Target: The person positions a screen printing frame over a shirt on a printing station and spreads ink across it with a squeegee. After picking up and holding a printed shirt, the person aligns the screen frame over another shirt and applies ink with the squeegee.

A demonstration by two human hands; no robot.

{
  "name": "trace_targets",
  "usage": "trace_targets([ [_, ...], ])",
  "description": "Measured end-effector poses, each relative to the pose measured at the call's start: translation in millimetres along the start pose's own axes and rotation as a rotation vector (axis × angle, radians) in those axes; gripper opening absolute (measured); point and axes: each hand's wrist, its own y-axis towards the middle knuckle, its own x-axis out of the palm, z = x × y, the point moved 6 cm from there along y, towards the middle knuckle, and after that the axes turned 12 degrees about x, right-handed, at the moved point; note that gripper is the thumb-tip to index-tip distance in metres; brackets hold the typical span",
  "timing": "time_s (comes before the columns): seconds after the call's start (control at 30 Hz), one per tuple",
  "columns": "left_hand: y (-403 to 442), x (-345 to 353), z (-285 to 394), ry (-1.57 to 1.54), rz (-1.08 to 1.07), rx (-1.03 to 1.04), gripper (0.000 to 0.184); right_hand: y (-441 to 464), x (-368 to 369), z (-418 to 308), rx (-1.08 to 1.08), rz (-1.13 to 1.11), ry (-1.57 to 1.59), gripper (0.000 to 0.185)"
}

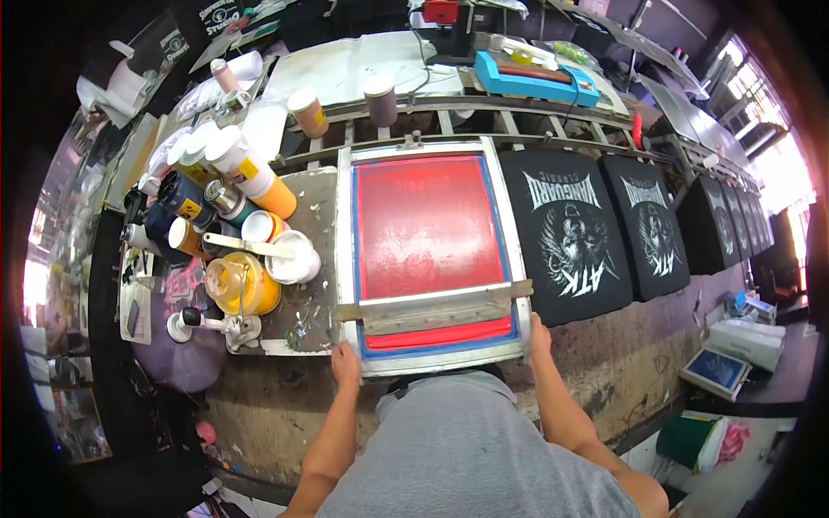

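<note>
- The step in hand appears to be handling the printing frame (346, 224), which lies directly in front of the person, between the paint-marked counter (319, 203) on the left and the printed black cloths (574, 237) on the right.
- The left hand (346, 363) is closed at the frame's near left corner; it seems to grip the rail, though the fingertips are hidden.
- The right hand (539, 338) is closed around the near end of the right rail in the same way, its fingertips also out of sight.
- A scraper (436, 312) lies across the near part of the frame, its two ends resting over the side rails; neither hand touches it.
- Red mesh (427, 216) fills the frame inside a blue border, with a pale patch near its middle. What lies underneath cannot be told.
- Any move of the frame from here would call for both hands working together and keeping it level, since the scraper looks loose and could slide.
- Room on the left looks tight: a white tub (301, 262) with a spatula (242, 246) across its top and a yellow tub (269, 294) stand near the frame, so a sideways swing might knock them.
- On the right, the nearest black cloth sits just beside the rail, so fresh print there could be smudged by a careless tilt.
</note>
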Motion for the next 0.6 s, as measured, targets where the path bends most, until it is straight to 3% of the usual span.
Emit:
trace_targets([
  [0.13,0.6,-2.7,12.9,0.057,-0.040,-0.020,0.055,19.4,4.4,5.5,-0.015,0.001,-0.052,0.054],
  [0.2,1.1,0.0,18.1,-0.032,0.049,0.057,0.054,32.7,7.5,13.8,-0.019,-0.002,-0.003,0.053],
  [0.27,-5.1,-3.9,41.7,-0.039,0.038,0.110,0.053,53.2,4.6,24.4,-0.188,0.140,0.177,0.048],
  [0.33,-8.2,-4.0,45.0,-0.050,0.068,0.135,0.054,13.1,-9.3,1.2,-0.198,0.074,0.017,0.043],
  [0.4,0.5,-3.1,32.4,0.116,0.085,0.392,0.053,-13.8,6.4,-22.1,-0.217,0.000,-0.150,0.037],
  [0.5,1.2,-15.0,45.0,0.278,0.005,0.271,0.055,19.8,15.0,-8.5,-0.240,-0.074,-0.181,0.036],
  [0.6,3.3,-18.0,44.7,0.225,-0.112,0.147,0.059,68.2,28.5,-8.0,-0.171,-0.280,-0.296,0.050],
])
